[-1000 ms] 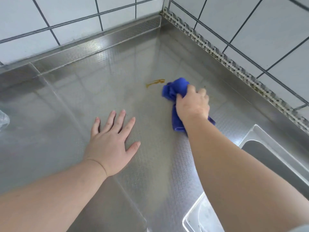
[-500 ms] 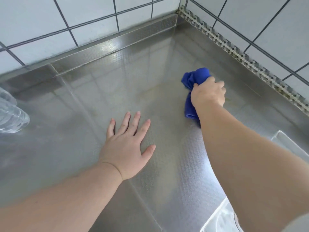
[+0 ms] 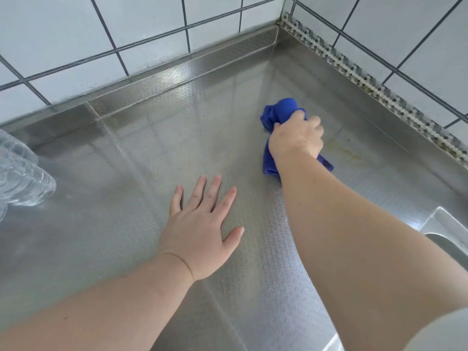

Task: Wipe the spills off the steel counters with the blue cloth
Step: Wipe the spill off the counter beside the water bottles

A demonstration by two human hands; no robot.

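While its fingers curl round the bunched blue cloth [image 3: 278, 111], the right hand [image 3: 295, 139] presses it onto the steel counter [image 3: 157, 158] toward the far right corner. Crumpled folds of deep blue stick out beyond the knuckles and behind the wrist. A faint yellowish smear [image 3: 347, 150] lies just right of the cloth. Flat on the counter, the left hand [image 3: 200, 231] rests with fingers spread. Clear plastic bottles [image 3: 20, 173] lie at the left edge; no writing is legible.

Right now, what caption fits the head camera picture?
Right hand scrubs steel counter with blue cloth; left hand rests flat.
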